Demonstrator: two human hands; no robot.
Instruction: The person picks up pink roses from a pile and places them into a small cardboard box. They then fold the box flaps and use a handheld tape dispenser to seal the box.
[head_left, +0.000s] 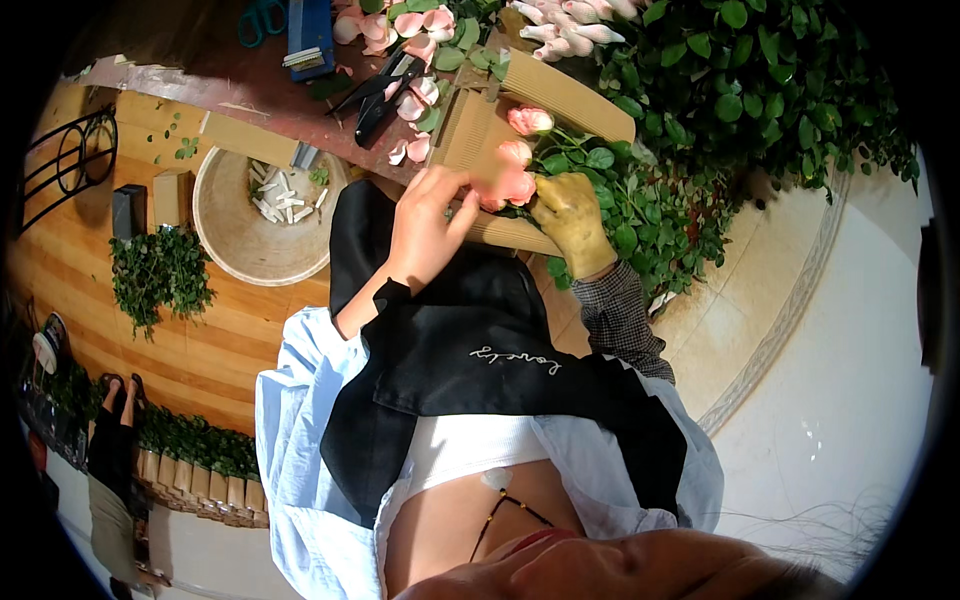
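Pink roses (517, 184) lie over a corrugated cardboard wrap (465, 131) in front of me. My bare left hand (435, 217) reaches to their left side, thumb and forefinger at the petals; whether they pinch a petal is unclear, as that spot is blurred. My right hand (576, 221), in a yellowish glove, is closed around the green stems just below the rose heads. Leafy stems (600, 161) run out to the right behind it. Black-handled cutters (382, 97) lie left of the wrap, among loose pink petals (411, 105).
A blue tool (309, 37) and teal-handled scissors (261, 22) lie on the reddish bench (187, 86). Below left is a round tub (262, 262) with white pieces. Wrapped roses (574, 30) and dense foliage (727, 75) stand at upper right. Another person (112, 465) is at lower left.
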